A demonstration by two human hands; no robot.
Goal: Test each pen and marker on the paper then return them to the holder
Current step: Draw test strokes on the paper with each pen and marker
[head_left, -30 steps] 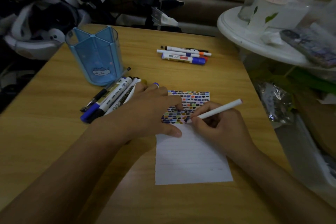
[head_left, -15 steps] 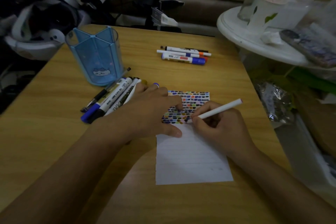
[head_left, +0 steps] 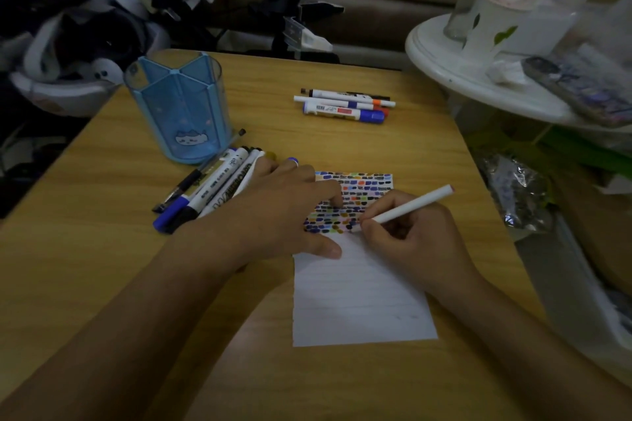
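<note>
The blue pen holder [head_left: 179, 109] stands upright on the wooden bench [head_left: 102, 277], at the far left. It is translucent and divided into compartments by internal walls; no pen shows inside any compartment. A cat face is printed on its front wall.

Just in front of the holder, a cluster of markers and pens [head_left: 201, 191] lies flat on the bench, pointing diagonally. The cluster includes a blue-capped marker, black-capped whiteboard markers and a slim black pen. Its right-hand side is partly covered by the left hand.

The left hand [head_left: 284, 212] lies flat with fingers extended, pressing on the upper left part of the lined paper [head_left: 359, 294]. The thumb rests on the unmarked area.

A second group of markers [head_left: 345, 105] lies at the far centre of the bench, well apart from the holder.

The upper part of the paper is filled with rows of short coloured test strokes [head_left: 362, 191].

The right hand [head_left: 410, 236] has its grip closed around a white pen [head_left: 407, 208], the tip touching the paper at the lower edge of the strokes.

A white round table [head_left: 455, 68] at the far right carries a glass vessel and other items.
</note>
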